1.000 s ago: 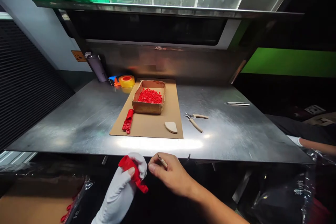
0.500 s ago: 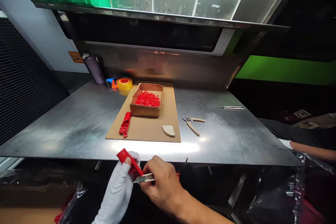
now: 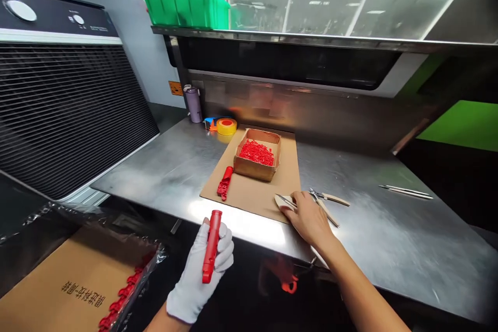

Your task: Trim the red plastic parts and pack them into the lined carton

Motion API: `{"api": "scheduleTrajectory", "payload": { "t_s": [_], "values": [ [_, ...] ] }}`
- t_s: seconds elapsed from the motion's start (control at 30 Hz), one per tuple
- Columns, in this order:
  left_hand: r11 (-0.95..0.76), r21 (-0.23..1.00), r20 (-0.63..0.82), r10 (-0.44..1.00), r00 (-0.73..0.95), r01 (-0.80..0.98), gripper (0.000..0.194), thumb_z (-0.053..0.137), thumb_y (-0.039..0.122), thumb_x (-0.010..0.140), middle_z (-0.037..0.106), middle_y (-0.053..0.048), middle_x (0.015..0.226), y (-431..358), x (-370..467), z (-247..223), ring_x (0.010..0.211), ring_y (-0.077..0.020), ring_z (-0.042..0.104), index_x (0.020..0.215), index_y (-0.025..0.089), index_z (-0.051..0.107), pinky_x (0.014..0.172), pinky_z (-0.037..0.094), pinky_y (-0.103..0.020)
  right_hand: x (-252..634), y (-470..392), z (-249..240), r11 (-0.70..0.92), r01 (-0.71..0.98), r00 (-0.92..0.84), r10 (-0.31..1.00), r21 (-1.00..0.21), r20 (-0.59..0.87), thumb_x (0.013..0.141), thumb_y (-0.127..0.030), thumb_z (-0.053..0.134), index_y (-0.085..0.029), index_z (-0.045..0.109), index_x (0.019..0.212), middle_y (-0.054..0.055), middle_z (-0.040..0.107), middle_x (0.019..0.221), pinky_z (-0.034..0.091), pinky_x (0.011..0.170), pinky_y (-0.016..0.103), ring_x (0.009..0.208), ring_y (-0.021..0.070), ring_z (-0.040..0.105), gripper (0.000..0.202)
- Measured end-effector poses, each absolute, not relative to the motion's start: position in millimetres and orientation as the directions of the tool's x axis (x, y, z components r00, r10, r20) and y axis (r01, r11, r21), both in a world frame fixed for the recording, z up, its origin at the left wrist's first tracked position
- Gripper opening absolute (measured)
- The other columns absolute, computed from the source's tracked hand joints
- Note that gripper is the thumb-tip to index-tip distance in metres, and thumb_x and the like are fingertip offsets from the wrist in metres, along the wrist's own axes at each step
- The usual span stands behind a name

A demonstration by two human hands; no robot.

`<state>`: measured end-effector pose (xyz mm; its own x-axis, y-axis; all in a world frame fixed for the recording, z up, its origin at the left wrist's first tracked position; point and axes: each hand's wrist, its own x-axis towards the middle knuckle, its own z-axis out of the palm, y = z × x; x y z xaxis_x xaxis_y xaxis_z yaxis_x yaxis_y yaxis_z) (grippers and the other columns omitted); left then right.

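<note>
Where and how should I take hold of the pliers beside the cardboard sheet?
I'd grip the pliers around both handles, coming from the right: the handles splay open that way, while the metal head points left toward the cardboard sheet. The right hand, with a slim metal tool at its fingers, crowds the near handle, so probably clear it first.

Red tube (image 3: pixel 212 249), tilted, metal tool (image 3: pixel 287 201), both held

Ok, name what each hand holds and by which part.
The left hand holds the red part around its middle. The right hand appears to hold a slim metal tool; its gripped end is hidden.
</note>
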<state>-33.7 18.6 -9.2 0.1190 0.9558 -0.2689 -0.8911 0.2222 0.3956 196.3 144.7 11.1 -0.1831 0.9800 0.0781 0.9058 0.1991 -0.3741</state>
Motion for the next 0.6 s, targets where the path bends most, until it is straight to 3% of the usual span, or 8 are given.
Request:
{"api": "scheduleTrajectory", "payload": {
  "t_s": [0.13, 0.27, 0.37, 0.43, 0.5, 0.6],
  "values": [
    [0.230, 0.392, -0.256, 0.957, 0.135, -0.891, 0.046, 0.037, 0.046, 0.102, 0.038, 0.004, 0.059, 16.6, -33.7, -16.2, 0.042, -0.0035, 0.026, 0.076, 0.013, 0.056, 0.041, 0.019, -0.018, 174.0, 118.5, 17.0, 0.311, 0.810, -0.307, 0.947, -0.497, 0.093, 0.091, -0.022, 0.057, -0.019, 0.058, 0.096, 0.003, 0.064, 0.083, 0.038, 0.065, 0.026, 0.075, 0.0186, 0.059, 0.006],
    [0.261, 0.382, -0.323, 0.936, 0.137, -0.886, 0.043, 0.058, 0.053, 0.092, 0.035, 0.007, 0.052, 19.6, -26.8, -20.0, 0.039, -0.0026, 0.023, 0.073, 0.014, 0.054, 0.040, 0.018, -0.017, 137.7, 81.1, 27.7, 0.532, 0.442, -0.520, 0.808, -0.722, 0.278, 0.087, -0.020, 0.056, -0.021, 0.060, 0.085, 0.001, 0.063, 0.081, 0.040, 0.064, 0.024, 0.072, 0.0152, 0.057, 0.004],
    [0.202, 0.415, -0.376, 0.926, 0.035, -0.887, 0.041, 0.078, 0.048, 0.078, 0.043, 0.007, 0.054, 19.5, -18.9, -14.7, 0.042, -0.0040, 0.034, 0.072, 0.017, 0.052, 0.042, 0.026, -0.016, 116.6, 55.3, 26.2, 0.635, 0.353, -0.553, 0.734, -0.687, 0.394, 0.088, -0.018, 0.050, -0.021, 0.060, 0.085, 0.002, 0.060, 0.079, 0.039, 0.060, 0.025, 0.067, 0.0157, 0.055, 0.010],
    [0.139, 0.446, -0.375, 0.926, -0.043, -0.884, 0.043, 0.081, 0.046, 0.075, 0.047, 0.005, 0.058, 16.7, -14.1, -9.0, 0.049, -0.0065, 0.043, 0.068, 0.017, 0.050, 0.048, 0.035, -0.017, 111.2, 40.7, 17.9, 0.708, 0.341, -0.588, 0.674, -0.618, 0.447, 0.089, -0.018, 0.046, -0.022, 0.061, 0.090, 0.003, 0.060, 0.079, 0.040, 0.058, 0.025, 0.066, 0.0167, 0.056, 0.015],
    [0.135, 0.461, -0.375, 0.926, -0.055, -0.877, 0.050, 0.079, 0.051, 0.075, 0.040, 0.005, 0.053, 14.0, -10.8, -6.7, 0.048, -0.0078, 0.040, 0.059, 0.018, 0.044, 0.048, 0.034, -0.020, 111.7, 32.3, 4.7, 0.785, 0.302, -0.609, 0.596, -0.541, 0.524, 0.090, -0.018, 0.043, -0.022, 0.061, 0.103, 0.006, 0.063, 0.086, 0.046, 0.060, 0.025, 0.071, 0.0186, 0.062, 0.023],
    [0.126, 0.474, -0.373, 0.925, -0.070, -0.871, 0.052, 0.080, 0.054, 0.072, 0.039, 0.004, 0.052, 13.3, -9.6, -15.3, 0.048, -0.0087, 0.038, 0.057, 0.018, 0.045, 0.049, 0.033, -0.023, 113.5, 32.9, -14.4, 0.800, 0.338, -0.534, 0.597, -0.496, 0.598, 0.093, -0.019, 0.039, -0.023, 0.059, 0.115, 0.009, 0.066, 0.097, 0.052, 0.064, 0.024, 0.077, 0.0194, 0.067, 0.029]
  ]
}}
